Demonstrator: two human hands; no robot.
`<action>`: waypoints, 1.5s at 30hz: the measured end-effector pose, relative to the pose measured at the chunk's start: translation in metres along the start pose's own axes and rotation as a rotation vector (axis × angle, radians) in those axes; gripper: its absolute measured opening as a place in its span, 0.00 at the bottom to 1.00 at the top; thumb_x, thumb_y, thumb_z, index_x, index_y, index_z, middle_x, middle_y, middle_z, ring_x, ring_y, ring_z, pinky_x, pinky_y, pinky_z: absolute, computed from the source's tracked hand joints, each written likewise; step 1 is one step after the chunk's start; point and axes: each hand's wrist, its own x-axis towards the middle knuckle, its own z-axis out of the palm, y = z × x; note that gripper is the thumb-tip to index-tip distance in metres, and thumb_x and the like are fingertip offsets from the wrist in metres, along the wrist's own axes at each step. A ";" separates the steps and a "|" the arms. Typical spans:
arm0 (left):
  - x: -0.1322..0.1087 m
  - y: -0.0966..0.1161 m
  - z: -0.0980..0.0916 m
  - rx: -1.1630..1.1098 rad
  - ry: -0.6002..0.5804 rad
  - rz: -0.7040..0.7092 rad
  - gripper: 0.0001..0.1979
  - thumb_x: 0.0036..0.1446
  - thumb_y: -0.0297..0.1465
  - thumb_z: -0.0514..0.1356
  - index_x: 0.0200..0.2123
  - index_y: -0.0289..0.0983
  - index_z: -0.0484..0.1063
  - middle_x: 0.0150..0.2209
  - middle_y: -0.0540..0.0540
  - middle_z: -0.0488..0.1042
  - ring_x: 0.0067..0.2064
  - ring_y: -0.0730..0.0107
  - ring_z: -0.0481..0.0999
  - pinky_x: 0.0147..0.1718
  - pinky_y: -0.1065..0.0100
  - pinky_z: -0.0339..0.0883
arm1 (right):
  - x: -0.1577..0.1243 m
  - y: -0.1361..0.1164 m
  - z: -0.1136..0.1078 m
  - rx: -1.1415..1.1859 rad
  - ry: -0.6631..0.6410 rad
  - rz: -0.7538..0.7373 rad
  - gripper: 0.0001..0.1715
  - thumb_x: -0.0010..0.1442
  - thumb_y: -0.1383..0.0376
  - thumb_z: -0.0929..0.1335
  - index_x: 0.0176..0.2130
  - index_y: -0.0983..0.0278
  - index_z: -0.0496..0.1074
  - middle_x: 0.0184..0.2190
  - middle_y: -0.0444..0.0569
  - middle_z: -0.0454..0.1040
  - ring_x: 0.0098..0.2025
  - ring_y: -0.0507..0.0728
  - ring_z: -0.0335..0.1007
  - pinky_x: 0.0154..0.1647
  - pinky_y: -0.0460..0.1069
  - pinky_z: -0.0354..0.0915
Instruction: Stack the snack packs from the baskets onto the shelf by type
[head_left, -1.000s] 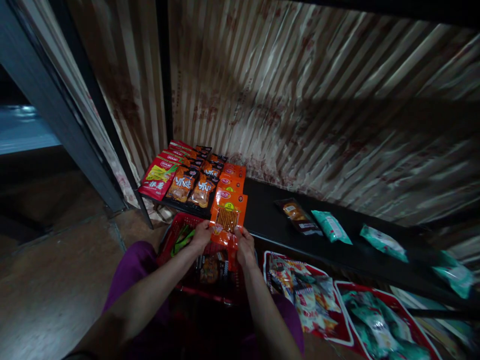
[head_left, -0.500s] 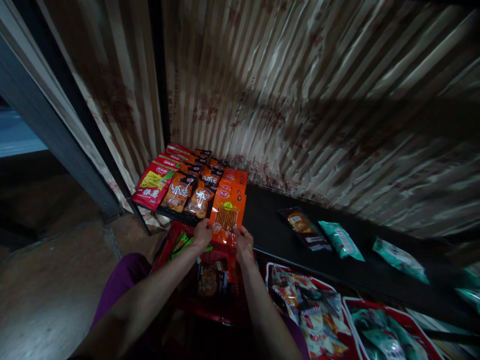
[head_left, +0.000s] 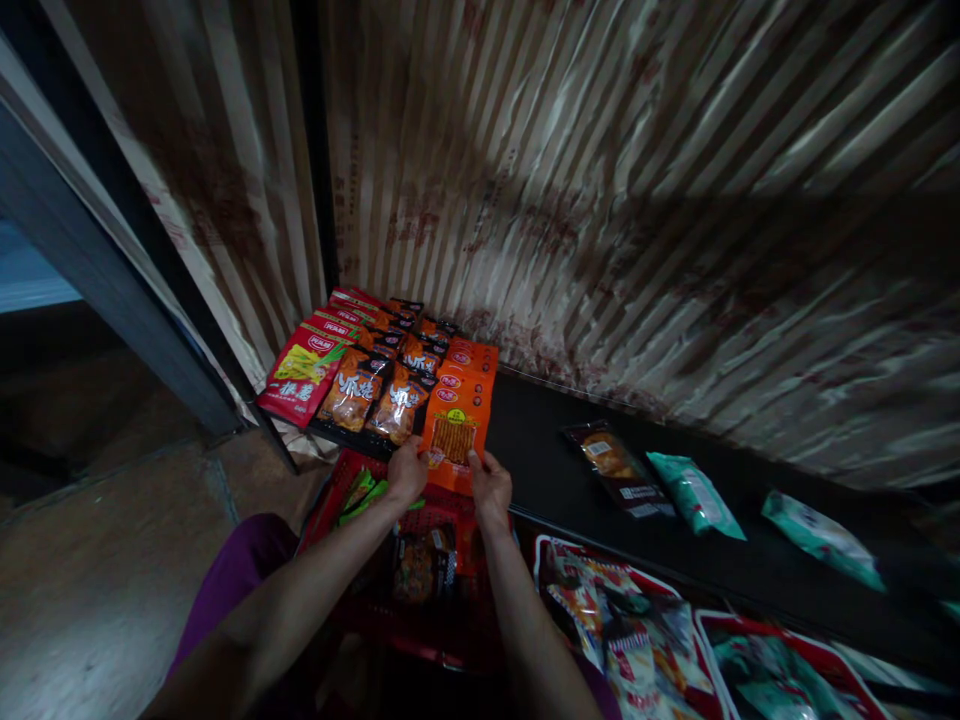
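Observation:
An orange snack packet [head_left: 454, 436] lies at the front of a column of matching orange packets on the black shelf [head_left: 536, 450]. My left hand [head_left: 407, 472] is closed on its lower left corner, and my right hand [head_left: 491, 487] pinches its lower right edge. Left of it are black-and-orange snack bags [head_left: 401, 402] in two columns, then red snack bags [head_left: 301, 375] at the shelf's end. Below my forearms sits a red basket [head_left: 420, 630] holding a dark snack packet [head_left: 425, 566] and green packets [head_left: 363, 492].
Farther right on the shelf lie a dark brown packet [head_left: 616, 468] and teal packets [head_left: 696, 494]. Under the shelf front stand red-and-white baskets [head_left: 541, 553] of snack bags. A thin black post [head_left: 319, 150] rises at the left, before a pleated printed curtain [head_left: 600, 200].
My view has shifted slightly, so the right-hand packets and baskets sit a little lower and farther right. Both hands keep hold of the orange packet, with little visible movement.

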 end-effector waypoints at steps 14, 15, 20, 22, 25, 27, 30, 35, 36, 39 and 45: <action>0.006 -0.003 0.009 0.047 0.008 0.220 0.17 0.53 0.22 0.56 0.48 0.35 0.70 0.39 0.38 0.76 0.42 0.58 0.75 0.45 0.64 0.62 | -0.001 -0.014 0.006 -0.724 0.150 -0.084 0.16 0.57 0.53 0.62 0.37 0.58 0.75 0.30 0.49 0.74 0.30 0.55 0.66 0.29 0.48 0.52; 0.007 -0.003 0.009 0.075 0.005 0.242 0.18 0.54 0.22 0.55 0.49 0.35 0.70 0.40 0.37 0.75 0.43 0.57 0.75 0.45 0.64 0.63 | -0.001 -0.015 0.007 -0.742 0.153 -0.079 0.16 0.58 0.54 0.62 0.37 0.58 0.75 0.30 0.49 0.74 0.29 0.55 0.66 0.28 0.48 0.51; 0.005 -0.001 0.010 0.309 0.058 0.373 0.20 0.57 0.22 0.51 0.53 0.34 0.66 0.43 0.37 0.74 0.45 0.59 0.74 0.45 0.66 0.65 | -0.002 -0.019 0.010 -0.855 0.142 -0.041 0.17 0.60 0.53 0.61 0.40 0.58 0.73 0.35 0.50 0.76 0.30 0.55 0.68 0.27 0.48 0.51; 0.002 -0.002 0.011 0.483 0.092 0.479 0.21 0.57 0.21 0.51 0.54 0.34 0.65 0.46 0.37 0.72 0.48 0.59 0.72 0.47 0.63 0.65 | -0.001 -0.020 0.011 -0.935 0.114 -0.007 0.17 0.61 0.54 0.60 0.43 0.58 0.72 0.37 0.50 0.76 0.33 0.56 0.70 0.28 0.47 0.53; -0.003 -0.004 0.015 0.688 0.154 0.686 0.18 0.58 0.22 0.51 0.52 0.32 0.66 0.53 0.35 0.68 0.55 0.56 0.67 0.52 0.56 0.63 | -0.001 -0.022 0.012 -1.022 0.093 0.023 0.18 0.63 0.55 0.59 0.45 0.59 0.70 0.39 0.50 0.76 0.36 0.57 0.71 0.31 0.47 0.56; -0.003 -0.005 0.020 0.736 0.164 0.800 0.16 0.59 0.25 0.51 0.50 0.32 0.67 0.59 0.34 0.63 0.60 0.54 0.61 0.55 0.53 0.61 | -0.001 -0.023 0.012 -1.039 0.089 0.022 0.18 0.64 0.55 0.59 0.46 0.59 0.70 0.40 0.50 0.76 0.38 0.57 0.72 0.32 0.48 0.57; 0.001 -0.004 0.028 0.751 0.119 0.891 0.18 0.61 0.32 0.51 0.53 0.31 0.66 0.63 0.34 0.57 0.66 0.54 0.51 0.60 0.51 0.53 | -0.001 -0.023 0.012 -1.036 0.087 0.010 0.18 0.64 0.55 0.59 0.46 0.59 0.69 0.42 0.51 0.76 0.39 0.58 0.73 0.33 0.48 0.58; 0.014 0.002 0.035 0.751 0.079 0.884 0.24 0.62 0.36 0.48 0.59 0.32 0.60 0.65 0.34 0.52 0.67 0.55 0.45 0.62 0.50 0.47 | 0.000 -0.021 0.008 -0.998 0.055 -0.033 0.17 0.63 0.56 0.59 0.45 0.60 0.69 0.42 0.51 0.75 0.40 0.57 0.72 0.33 0.48 0.59; 0.016 0.002 0.035 0.752 0.070 0.882 0.25 0.62 0.37 0.48 0.59 0.32 0.59 0.65 0.34 0.52 0.67 0.54 0.45 0.62 0.49 0.46 | 0.001 -0.020 0.006 -0.981 0.053 -0.055 0.17 0.62 0.56 0.59 0.45 0.60 0.69 0.43 0.51 0.74 0.40 0.57 0.72 0.33 0.48 0.59; 0.020 -0.001 0.037 0.758 0.058 0.865 0.27 0.61 0.38 0.49 0.60 0.32 0.57 0.65 0.34 0.50 0.67 0.53 0.44 0.62 0.48 0.45 | 0.007 -0.020 0.002 -0.893 0.111 -0.127 0.21 0.61 0.54 0.59 0.48 0.62 0.67 0.45 0.53 0.72 0.41 0.57 0.71 0.34 0.48 0.60; 0.022 -0.008 0.043 0.766 0.066 0.825 0.28 0.60 0.39 0.51 0.62 0.35 0.55 0.66 0.36 0.48 0.68 0.51 0.42 0.61 0.46 0.45 | 0.058 -0.037 0.001 -0.799 0.170 -0.417 0.22 0.60 0.58 0.58 0.48 0.64 0.70 0.45 0.54 0.72 0.44 0.59 0.67 0.45 0.52 0.61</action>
